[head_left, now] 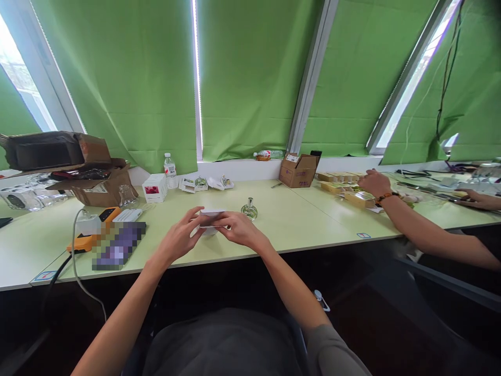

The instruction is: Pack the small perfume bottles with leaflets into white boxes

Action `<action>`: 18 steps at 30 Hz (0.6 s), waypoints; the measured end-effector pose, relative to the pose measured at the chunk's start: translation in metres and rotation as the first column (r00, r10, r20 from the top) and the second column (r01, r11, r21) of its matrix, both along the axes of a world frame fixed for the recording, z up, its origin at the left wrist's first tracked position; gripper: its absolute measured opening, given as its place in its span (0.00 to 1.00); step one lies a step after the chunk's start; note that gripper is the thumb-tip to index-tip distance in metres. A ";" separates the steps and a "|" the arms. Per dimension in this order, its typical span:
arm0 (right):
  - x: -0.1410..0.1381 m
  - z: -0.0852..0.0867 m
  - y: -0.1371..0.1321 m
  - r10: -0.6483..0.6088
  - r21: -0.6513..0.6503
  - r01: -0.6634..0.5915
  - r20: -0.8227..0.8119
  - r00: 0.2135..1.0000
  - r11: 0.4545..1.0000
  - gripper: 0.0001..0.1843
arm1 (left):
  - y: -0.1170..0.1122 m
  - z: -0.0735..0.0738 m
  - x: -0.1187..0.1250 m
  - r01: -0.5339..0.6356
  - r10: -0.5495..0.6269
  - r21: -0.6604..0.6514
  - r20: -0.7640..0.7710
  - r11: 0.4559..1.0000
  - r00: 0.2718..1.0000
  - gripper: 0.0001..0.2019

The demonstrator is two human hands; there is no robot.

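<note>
Between my two hands is a small white carton [212, 215], held just above the table near its front edge. My left hand [180, 235] grips its left side with thumb and fingers. On the other side, my right hand [239, 230] has its fingers closed on the carton's right end. Part of the carton is hidden by my fingers, and a pale shape shows beneath it that I cannot make out. A round glass bottle [249, 211] with a narrow neck, like a perfume bottle, stands upright just beyond my right hand.
At left are cardboard boxes [97, 190], an orange power strip [109, 215] with cables and a blurred-out flat object [119, 246]. A white box [155, 188] and water bottle [169, 169] stand behind. Right: a brown carton [298, 171], small boxes [360, 199] and another person's hand [376, 184].
</note>
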State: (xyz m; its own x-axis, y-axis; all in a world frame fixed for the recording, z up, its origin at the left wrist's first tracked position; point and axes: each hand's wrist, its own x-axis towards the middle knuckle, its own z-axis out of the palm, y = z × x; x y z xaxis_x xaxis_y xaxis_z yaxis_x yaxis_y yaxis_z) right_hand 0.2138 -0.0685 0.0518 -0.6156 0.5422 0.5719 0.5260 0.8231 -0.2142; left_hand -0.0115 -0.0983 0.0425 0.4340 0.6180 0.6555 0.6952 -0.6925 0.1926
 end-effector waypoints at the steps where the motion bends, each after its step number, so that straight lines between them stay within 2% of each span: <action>1: 0.000 0.001 -0.001 -0.001 0.004 0.001 -0.001 1.000 1.000 0.13 | 0.001 0.000 -0.001 0.003 -0.003 -0.020 0.012 1.000 1.000 0.16; 7: 0.001 0.008 -0.008 0.043 0.013 -0.042 -0.061 0.997 0.999 0.11 | 0.004 0.001 -0.006 0.085 -0.041 -0.205 0.210 0.975 0.977 0.18; 11: 0.004 0.009 -0.007 0.006 0.011 -0.005 -0.082 0.997 1.000 0.11 | 0.007 0.001 -0.010 0.140 -0.047 -0.295 0.301 0.945 0.952 0.19; 13: 0.005 0.009 -0.006 -0.017 0.005 0.017 -0.080 0.997 1.000 0.11 | 0.009 0.000 -0.012 0.106 -0.016 -0.295 0.291 0.950 0.957 0.19; 18: 0.006 0.010 -0.007 -0.074 -0.029 0.072 -0.047 0.996 0.997 0.14 | 0.014 -0.005 -0.017 -0.089 0.119 -0.192 0.150 0.977 0.982 0.19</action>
State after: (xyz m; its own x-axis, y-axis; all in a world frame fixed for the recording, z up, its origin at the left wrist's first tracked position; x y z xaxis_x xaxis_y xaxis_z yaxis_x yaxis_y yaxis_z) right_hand 0.2203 -0.0760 0.0620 -0.5462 0.6007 0.5838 0.5730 0.7763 -0.2627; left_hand -0.0282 -0.0841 0.0379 0.2599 0.7706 0.5819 0.7117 -0.5601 0.4239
